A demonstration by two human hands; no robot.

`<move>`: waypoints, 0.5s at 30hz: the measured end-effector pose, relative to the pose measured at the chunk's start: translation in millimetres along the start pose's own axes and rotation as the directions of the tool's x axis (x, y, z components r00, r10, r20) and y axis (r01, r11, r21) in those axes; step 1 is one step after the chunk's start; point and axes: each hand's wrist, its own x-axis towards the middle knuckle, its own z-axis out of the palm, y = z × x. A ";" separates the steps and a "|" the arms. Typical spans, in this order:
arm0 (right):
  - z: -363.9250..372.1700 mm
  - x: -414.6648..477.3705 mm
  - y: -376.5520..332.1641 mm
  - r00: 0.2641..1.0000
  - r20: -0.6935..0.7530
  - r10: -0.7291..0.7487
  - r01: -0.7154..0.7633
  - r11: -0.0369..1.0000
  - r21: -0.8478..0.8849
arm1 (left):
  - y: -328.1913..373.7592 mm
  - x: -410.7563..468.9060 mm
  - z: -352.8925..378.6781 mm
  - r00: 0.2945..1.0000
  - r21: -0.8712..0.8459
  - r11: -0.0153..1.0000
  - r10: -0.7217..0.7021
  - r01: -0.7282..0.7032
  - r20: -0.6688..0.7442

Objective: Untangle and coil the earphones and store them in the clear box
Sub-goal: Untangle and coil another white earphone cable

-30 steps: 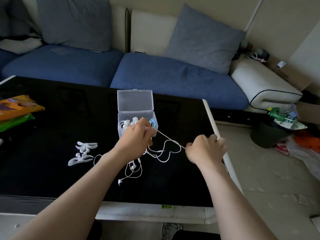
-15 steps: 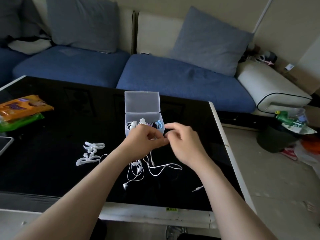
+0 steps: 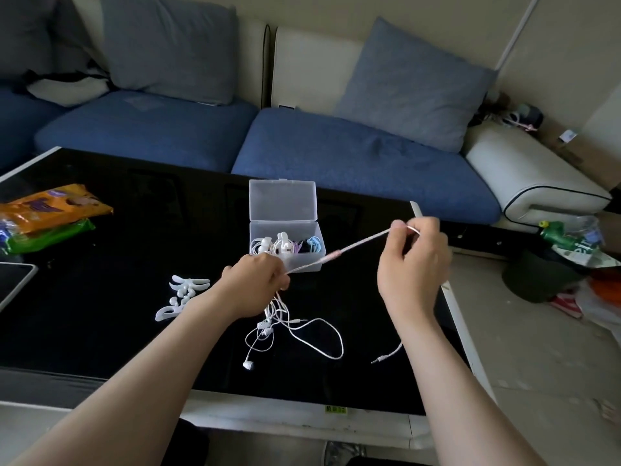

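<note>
L: my left grip (image 3: 255,284) curls round the earphones (image 3: 267,327) tangle, just in front of the clear box (image 3: 302,262) | R: my right grip (image 3: 413,264) pinches one cord (image 3: 331,256), taut between both | loose loops and a plug (image 3: 379,359) lie on the black worktop (image 3: 100,314) | box lid open, coiled sets inside

Left hand (image 3: 256,284) is curled in a fist, palm down; right hand (image 3: 414,260) is raised, thumb and forefinger pinching.
</note>
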 end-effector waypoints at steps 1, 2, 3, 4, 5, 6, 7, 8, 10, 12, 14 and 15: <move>-1.3 -0.2 2.2 0.996 0.063 0.068 -0.057 0.986 -0.158 | 0.9 -0.9 0.9 1.000 0.034 0.999 -0.011 0.012 -0.026; -2.4 -1.6 4.4 0.977 0.158 0.141 -0.080 0.937 -0.339 | 1.2 -0.7 2.1 0.998 0.064 0.998 -0.014 0.018 -0.053; -3.2 -4.0 5.6 0.940 0.265 0.214 -0.051 0.859 -0.509 | 2.2 -0.1 3.3 0.998 0.075 0.997 -0.008 0.013 -0.064; -4.2 -7.4 5.9 0.890 0.364 0.273 0.019 0.776 -0.630 | 4.5 -0.3 4.0 0.998 0.066 0.998 0.004 0.000 -0.065; -3.8 -10.9 4.9 0.839 0.447 0.309 0.100 0.721 -0.686 | 6.7 -0.7 3.2 0.998 0.054 0.998 0.020 -0.017 -0.066; -2.6 -13.8 4.0 0.798 0.515 0.312 0.162 0.713 -0.683 | 8.6 -1.0 3.1 0.997 0.038 0.999 0.040 -0.037 -0.064; -1.0 -15.2 2.0 0.770 0.578 0.268 0.198 0.762 -0.617 | 10.9 -1.1 2.4 0.996 0.028 0.998 0.060 -0.059 -0.059; 1.8 -16.6 0.1 0.750 0.637 0.178 0.211 0.848 -0.486 | 13.2 -1.1 2.4 0.995 0.017 0.997 0.078 -0.077 -0.055; 6.2 -22.0 -7.7 0.711 0.703 -0.031 0.174 0.976 -0.132 | 16.8 -1.8 2.8 0.992 -0.013 0.993 0.117 -0.118 -0.048; 10.6 -26.0 -15.2 0.636 0.761 -0.128 0.111 0.991 0.074 | 17.6 -2.4 1.9 0.979 -0.096 0.976 0.188 -0.194 -0.075; 15.0 -31.1 -19.1 0.558 0.814 -0.165 0.123 0.986 0.115 | 18.3 -3.2 0.0 0.964 -0.163 0.953 0.240 -0.257 -0.118; 16.5 -33.2 -18.3 0.539 0.823 -0.180 0.154 0.982 0.113 | 18.8 -2.6 -0.6 0.960 -0.169 0.949 0.245 -0.266 -0.133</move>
